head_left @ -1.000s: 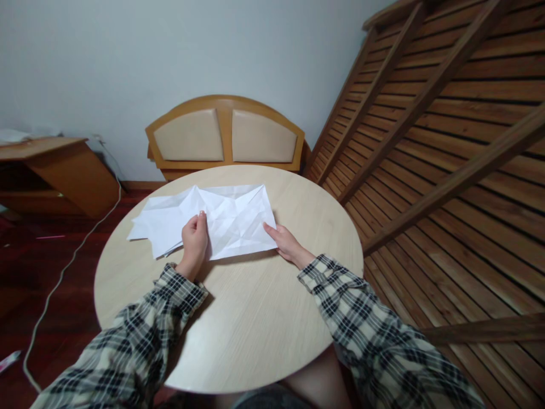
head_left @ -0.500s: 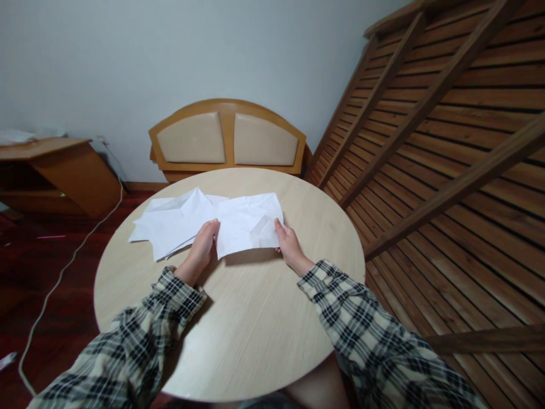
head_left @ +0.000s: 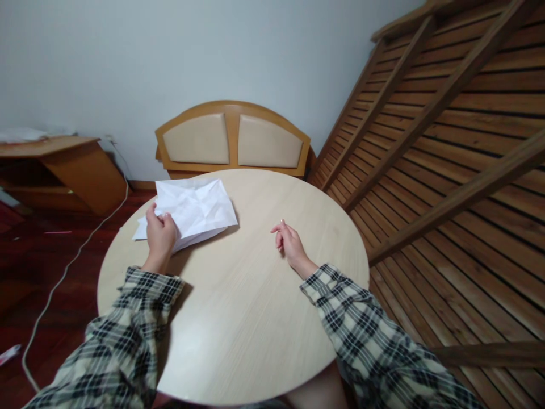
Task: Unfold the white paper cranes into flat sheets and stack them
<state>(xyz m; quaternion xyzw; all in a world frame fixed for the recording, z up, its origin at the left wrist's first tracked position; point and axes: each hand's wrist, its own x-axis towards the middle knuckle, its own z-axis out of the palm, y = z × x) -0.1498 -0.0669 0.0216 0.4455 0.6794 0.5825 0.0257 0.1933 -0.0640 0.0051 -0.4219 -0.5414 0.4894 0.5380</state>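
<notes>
On the left part of the round table lies a creased white sheet of paper (head_left: 198, 204), over other white sheets (head_left: 142, 229) that show at its left and lower edges. My left hand (head_left: 160, 236) is closed at the near left edge of the top sheet, its thumb over the paper; the fingers underneath are hidden. Above the right half of the table is my right hand (head_left: 290, 244), apart from the paper. It holds nothing, with the index finger and thumb apart and the other fingers loosely curled.
The round pale wooden table (head_left: 242, 318) stands before a padded headboard (head_left: 232, 139). Slatted wooden boards (head_left: 460, 170) lean along the right side. At the left are a wooden desk (head_left: 85, 176) and a white cable (head_left: 63, 272) on the dark red floor.
The creased sheet, held between both hands before, has moved left onto the other sheets together with my left hand. My right hand has let go of it and stays at the right.
</notes>
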